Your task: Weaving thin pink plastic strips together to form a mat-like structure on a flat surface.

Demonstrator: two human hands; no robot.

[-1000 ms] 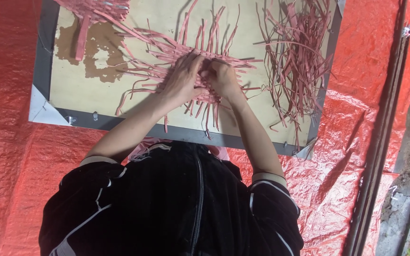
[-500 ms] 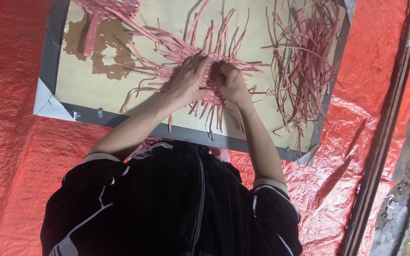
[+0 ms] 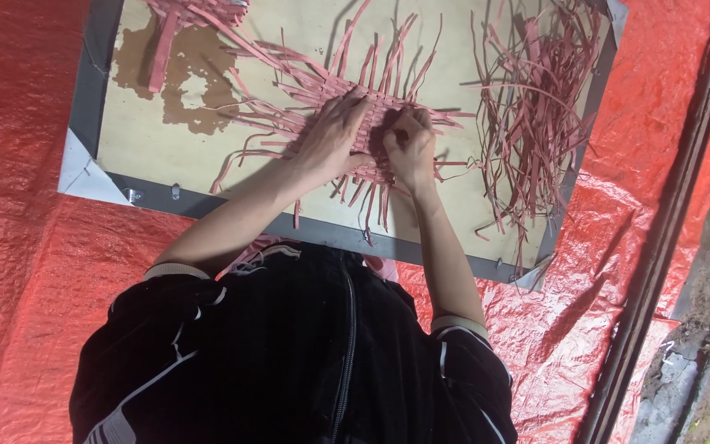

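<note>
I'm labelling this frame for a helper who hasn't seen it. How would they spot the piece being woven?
Find the tan board with a grey frame, lying on the red tarp. Near its middle, both hands press on a flat mat of pink strips. Unlike the loose strip pile at the board's right end, its strips cross in a tight lattice.

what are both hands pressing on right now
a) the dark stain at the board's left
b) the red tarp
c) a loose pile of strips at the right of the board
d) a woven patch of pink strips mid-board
d: the left hand and right hand both rest on the woven patch of pink strips in the middle of the board.
</note>
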